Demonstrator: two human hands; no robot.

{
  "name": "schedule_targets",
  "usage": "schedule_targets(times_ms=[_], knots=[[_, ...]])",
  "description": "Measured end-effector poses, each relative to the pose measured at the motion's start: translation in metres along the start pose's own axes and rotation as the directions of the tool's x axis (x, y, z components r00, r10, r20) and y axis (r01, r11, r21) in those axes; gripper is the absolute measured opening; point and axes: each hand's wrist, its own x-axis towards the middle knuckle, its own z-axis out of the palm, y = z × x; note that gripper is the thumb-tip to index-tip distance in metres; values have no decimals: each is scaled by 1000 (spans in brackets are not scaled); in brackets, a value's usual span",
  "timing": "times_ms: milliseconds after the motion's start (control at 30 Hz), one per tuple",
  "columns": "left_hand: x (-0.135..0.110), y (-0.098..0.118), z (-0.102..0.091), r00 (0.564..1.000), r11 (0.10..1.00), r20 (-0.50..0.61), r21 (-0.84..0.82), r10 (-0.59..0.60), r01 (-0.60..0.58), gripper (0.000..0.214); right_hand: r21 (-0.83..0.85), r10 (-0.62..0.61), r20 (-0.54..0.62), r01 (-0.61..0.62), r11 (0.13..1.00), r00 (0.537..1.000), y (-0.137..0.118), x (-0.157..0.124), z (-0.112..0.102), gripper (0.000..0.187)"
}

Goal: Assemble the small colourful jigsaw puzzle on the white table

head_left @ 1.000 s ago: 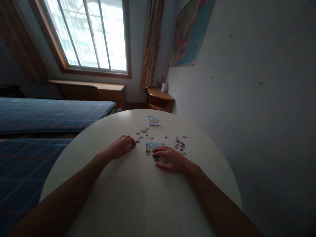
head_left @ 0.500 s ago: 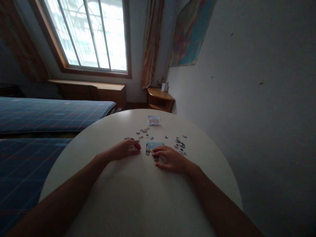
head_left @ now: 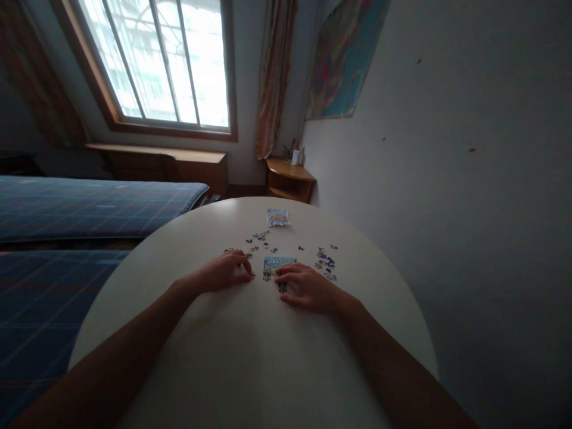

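A partly joined jigsaw puzzle (head_left: 279, 262) with a blue upper edge lies flat on the round white table (head_left: 250, 357). My right hand (head_left: 308, 288) rests at its lower right, fingers stretched over the near edge and thumb apart from them. Dark puzzle pieces (head_left: 282, 287) show between that thumb and forefinger. To the left of the puzzle, my left hand (head_left: 226, 271) is curled, thumb and forefinger closed at a small puzzle piece (head_left: 252, 275). The fingertips partly hide this piece.
Loose pieces (head_left: 325, 260) lie right of the puzzle, with more pieces (head_left: 259, 237) behind it to the left. A printed packet (head_left: 277, 217) sits near the table's far side. A plaid mattress (head_left: 89, 205) is on the left, a wall (head_left: 469, 238) on the right.
Both hands hold nearly the same place. The view has shifted very slightly; no piece has visibly been moved.
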Motion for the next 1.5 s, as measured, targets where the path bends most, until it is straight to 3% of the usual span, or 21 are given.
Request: schedule_targets(times_ms=[233, 400, 667, 833, 1100, 1500], knots=[[3, -1, 8, 998, 998, -26, -20, -61, 60, 22, -8, 6, -7, -6, 1000, 1000, -2, -1, -1, 39], [3, 17, 9, 999, 992, -3, -115, -54, 54, 20, -11, -6, -27, 6, 1000, 1000, 0, -1, 0, 45], [9, 38, 25, 996, 982, -84, -189, -39, 23, 12, -19, -10, -37, 9, 1000, 999, 2, 0, -1, 52], [9, 41, 34, 990, 990, -139, -144, -29, 9, 10, -26, 6, -31, -7, 1000, 999, 2, -2, -4, 50], [10, 49, 37, 978, 992, -183, -95, -96, 80, 7, -47, 45, -31, -46, 998, 999, 4, -3, -5, 46], [10, 60, 37, 977, 994, -184, -32, -106, 102, 13, -31, 40, -31, -41, 999, 999, 3, -4, -5, 45]])
